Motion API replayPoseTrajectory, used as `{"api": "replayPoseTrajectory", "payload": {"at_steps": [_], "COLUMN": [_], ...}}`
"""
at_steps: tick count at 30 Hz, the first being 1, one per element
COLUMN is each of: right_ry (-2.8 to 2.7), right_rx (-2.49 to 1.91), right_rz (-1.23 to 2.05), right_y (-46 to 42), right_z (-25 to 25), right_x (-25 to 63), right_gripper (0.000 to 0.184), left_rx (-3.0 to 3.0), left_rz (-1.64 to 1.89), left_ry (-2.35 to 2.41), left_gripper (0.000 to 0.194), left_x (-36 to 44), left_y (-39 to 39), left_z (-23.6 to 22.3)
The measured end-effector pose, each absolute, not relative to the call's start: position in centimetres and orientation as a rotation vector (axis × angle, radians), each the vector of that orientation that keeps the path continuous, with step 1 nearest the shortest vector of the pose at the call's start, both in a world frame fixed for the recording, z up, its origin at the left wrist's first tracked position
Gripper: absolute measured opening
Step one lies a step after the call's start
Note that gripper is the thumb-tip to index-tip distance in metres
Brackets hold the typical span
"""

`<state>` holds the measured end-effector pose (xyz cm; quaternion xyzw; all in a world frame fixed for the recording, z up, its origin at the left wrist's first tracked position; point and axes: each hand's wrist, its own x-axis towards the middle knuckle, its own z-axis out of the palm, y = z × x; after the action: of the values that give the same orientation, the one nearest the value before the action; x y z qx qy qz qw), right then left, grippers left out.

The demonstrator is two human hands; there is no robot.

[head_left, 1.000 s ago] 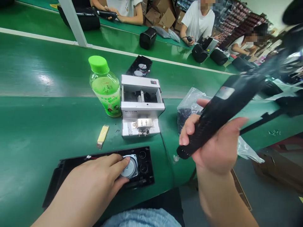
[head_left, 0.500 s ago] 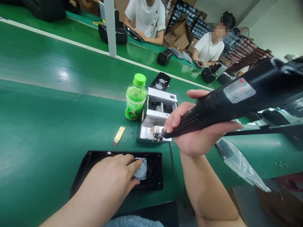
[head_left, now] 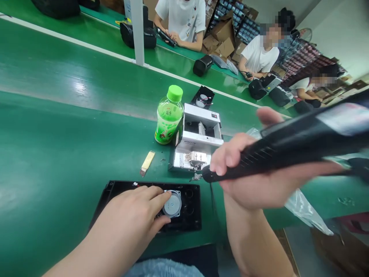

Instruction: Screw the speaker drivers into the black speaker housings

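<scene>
My left hand point(head_left: 138, 209) rests on a black plastic speaker panel point(head_left: 190, 223), thumb and fingers gripping the left side of a round silver speaker driver point(head_left: 173, 204) set in it. A thin red wire with a white plug point(head_left: 135, 184) lies by my knuckles. My right hand point(head_left: 253, 188) is wrapped around a black electric screwdriver point(head_left: 276, 150), which slants down to the left. Its bit points toward the table just in front of the silver screw feeder point(head_left: 201, 140), above the panel's back edge. Whether a screw sits on the bit is too blurred to tell.
A green-capped bottle point(head_left: 169, 115) stands left of the feeder. A yellow box cutter point(head_left: 147, 163) lies before it. Another black panel with a driver point(head_left: 203, 98) lies behind. A plastic bag point(head_left: 309, 213) is at right. Across the bench, co-workers point(head_left: 184, 23) handle black parts.
The screwdriver went from right of the feeder to its front outlet, then drew slightly forward from it. My left hand stays on the speaker driver. The view has shifted.
</scene>
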<state>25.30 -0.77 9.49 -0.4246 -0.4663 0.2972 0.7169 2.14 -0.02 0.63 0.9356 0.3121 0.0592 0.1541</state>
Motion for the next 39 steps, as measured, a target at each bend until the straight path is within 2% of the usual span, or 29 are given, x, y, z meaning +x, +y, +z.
{"api": "replayPoseTrajectory", "payload": {"at_steps": [3,6,13,20,26,31,39], "right_ry": [-1.030,-0.993,-0.926,-0.895,-0.940,-0.930,-0.926], "right_rx": [-0.948,-0.888,-0.967,-0.932,-0.959,-0.973,-0.882], "right_rz": [0.814,0.900,0.825,0.856,0.811,0.797,0.842], "right_y": [-2.5,-3.2,-2.9,-2.7,-2.7,-2.7,-3.3], "right_z": [10.1,8.8,5.0,5.1,4.9,4.8,4.2], "right_x": [25.2,24.6,23.1,23.0,22.9,22.9,23.1], "right_gripper": [0.063,0.066,0.073,0.078,0.070,0.077,0.060], "left_rx": [2.696,2.703,2.699,2.663,2.635,2.628,2.640], "left_rz": [0.190,0.160,0.348,0.381,0.348,0.316,0.285], "left_ry": [0.873,0.851,0.805,0.812,0.816,0.819,0.818], "left_gripper": [0.046,0.045,0.027,0.036,0.030,0.026,0.032], "left_x": [2.3,2.6,2.5,2.3,2.4,2.4,2.5], "left_y": [0.0,0.1,0.7,0.3,0.5,0.6,0.4], "left_z": [0.3,0.4,0.0,0.2,0.1,-0.1,0.1]}}
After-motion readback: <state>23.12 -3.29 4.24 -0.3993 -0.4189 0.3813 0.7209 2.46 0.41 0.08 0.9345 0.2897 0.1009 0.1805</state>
